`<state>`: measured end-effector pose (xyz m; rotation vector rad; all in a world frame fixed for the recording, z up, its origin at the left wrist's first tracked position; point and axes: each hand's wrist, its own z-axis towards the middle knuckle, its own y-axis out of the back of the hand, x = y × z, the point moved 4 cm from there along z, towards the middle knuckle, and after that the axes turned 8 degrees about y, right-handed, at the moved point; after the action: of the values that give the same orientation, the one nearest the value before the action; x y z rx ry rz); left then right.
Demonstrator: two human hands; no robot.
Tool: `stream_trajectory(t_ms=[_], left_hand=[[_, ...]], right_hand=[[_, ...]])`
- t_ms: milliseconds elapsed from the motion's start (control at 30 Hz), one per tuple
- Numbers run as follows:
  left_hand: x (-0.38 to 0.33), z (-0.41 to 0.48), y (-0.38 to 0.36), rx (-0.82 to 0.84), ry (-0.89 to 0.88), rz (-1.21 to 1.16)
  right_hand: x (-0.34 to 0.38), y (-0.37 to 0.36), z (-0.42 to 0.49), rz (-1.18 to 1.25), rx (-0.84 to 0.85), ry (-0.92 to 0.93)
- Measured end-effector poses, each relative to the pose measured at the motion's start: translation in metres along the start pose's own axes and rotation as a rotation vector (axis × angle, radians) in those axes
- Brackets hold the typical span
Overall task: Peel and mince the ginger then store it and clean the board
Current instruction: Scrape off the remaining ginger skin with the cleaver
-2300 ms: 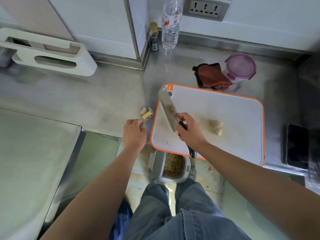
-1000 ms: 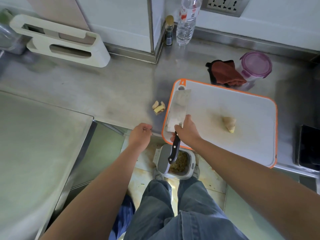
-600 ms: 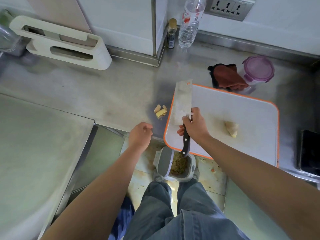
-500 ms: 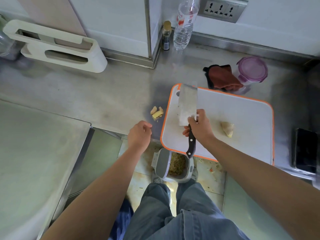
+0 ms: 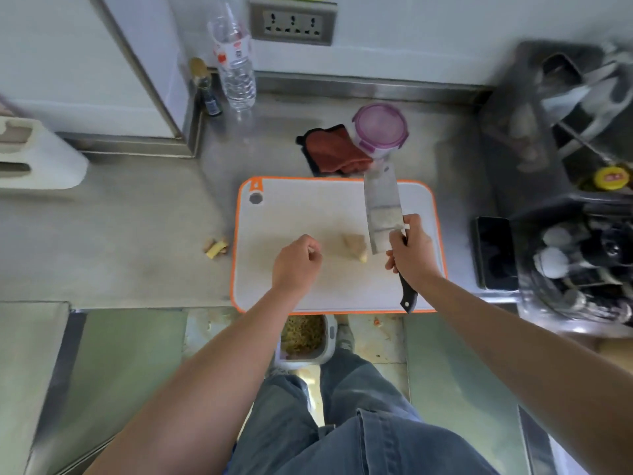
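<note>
Your right hand [image 5: 412, 255] has its grip clamped on the cleaver [image 5: 382, 207], where handle meets blade; the blade points away from you over the right side of the board [image 5: 291, 214], broad face up, its tip past the far edge near the tub [image 5: 380, 130]. The ginger [image 5: 354, 246] lies on the board near its middle, just left of the blade's heel; whether steel touches it, you cannot tell. Your left hand [image 5: 296, 265] hovers over the board just left of the ginger; its grip is curled together with nothing visible in it. Trimmings [image 5: 216, 247] lie on the tabletop [image 5: 137, 217] just off the board's left edge; a red cloth [image 5: 334, 154] sits beside the tub; a phone [image 5: 493, 255] lies right of the board; a bin [image 5: 305, 337] stands on the floor below.
</note>
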<state>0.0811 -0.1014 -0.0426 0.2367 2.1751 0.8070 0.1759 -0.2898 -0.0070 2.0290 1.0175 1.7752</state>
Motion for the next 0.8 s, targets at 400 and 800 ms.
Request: stream_trajectory(t_ms=[400, 800], left_hand=[[-0.04, 0.019, -0.064, 0.022, 0.197, -0.003], [-0.042, 0.008, -0.048, -0.03, -0.156, 0.29]], right_hand=[[-0.024, 0.004, -0.01, -0.209, 0.429, 0.1], [-0.014, 0.01, -0.004, -0.309, 0.598, 0.124]])
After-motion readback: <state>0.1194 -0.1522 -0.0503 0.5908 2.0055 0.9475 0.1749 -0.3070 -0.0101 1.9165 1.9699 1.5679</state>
